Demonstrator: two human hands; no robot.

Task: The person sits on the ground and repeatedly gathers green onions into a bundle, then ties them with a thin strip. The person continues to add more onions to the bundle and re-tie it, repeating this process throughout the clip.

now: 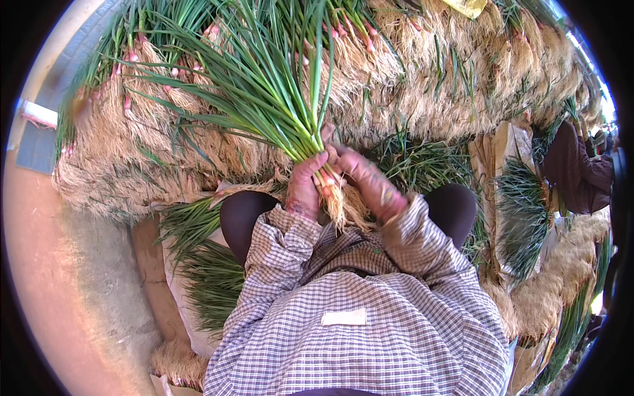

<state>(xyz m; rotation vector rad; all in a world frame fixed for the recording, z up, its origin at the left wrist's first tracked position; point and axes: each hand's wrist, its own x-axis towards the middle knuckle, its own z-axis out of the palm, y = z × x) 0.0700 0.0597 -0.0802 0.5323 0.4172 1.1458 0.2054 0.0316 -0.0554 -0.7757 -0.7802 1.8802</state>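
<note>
A bunch of green garlic [297, 119] is held up before me, its long leaves fanning away to the upper left. My left hand [304, 180] grips it at the pale lower stems, thumb across the front. Against the right side of the same bunch, just above the bulbs, my right hand [369, 178] has its fingers curled in; it is slightly blurred and its fingertips are partly hidden. Pinkish-white bulbs [328, 184] show between the hands. Below them, straw-coloured roots [337, 210] hang towards my lap.
A long heap of rooted green garlic [233, 138] spans the far side. Loose leaves [421, 158] lie beyond my right knee. Leafy bundles [213, 287] rest on sheeting at my left; another bundle [522, 218] lies at right, near a person in dark clothing [577, 168]. Bare floor [74, 277] borders the left.
</note>
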